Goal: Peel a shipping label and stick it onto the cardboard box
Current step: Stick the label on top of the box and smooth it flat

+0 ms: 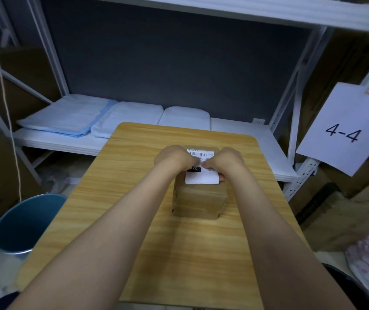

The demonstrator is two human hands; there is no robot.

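Your forearms fill the bottom of the view and meet over the cardboard box (199, 198), which sits around the middle of the wooden table (116, 198). The shipping label (202, 175) is already lying on top of the box, white with a barcode at its far end. Your left hand (174, 157) has its fingers curled down onto the label's left side, and your right hand (228, 161) is curled the same way on the right, with one fingertip poking out past the label's right edge. Neither hand is gripping anything, both are just pressing.

What I'd watch for: the near end of the label looks like it isn't pressed yet, so if you lift off now that edge could curl up. Pressing from both sides at once can also trap a bubble or crease in the middle. And the box looks small and light, so a sideways push could slide it on that smooth tabletop.

Room-wise, behind the box there's a white metal shelf (235, 139) holding folded pale blue cloths (67, 117). Left of the box, down on the floor, is a blue bin (26, 224). Off to the box's right hangs a paper sign reading 4-4 (344, 128), with stacked cartons (340, 211) below it.
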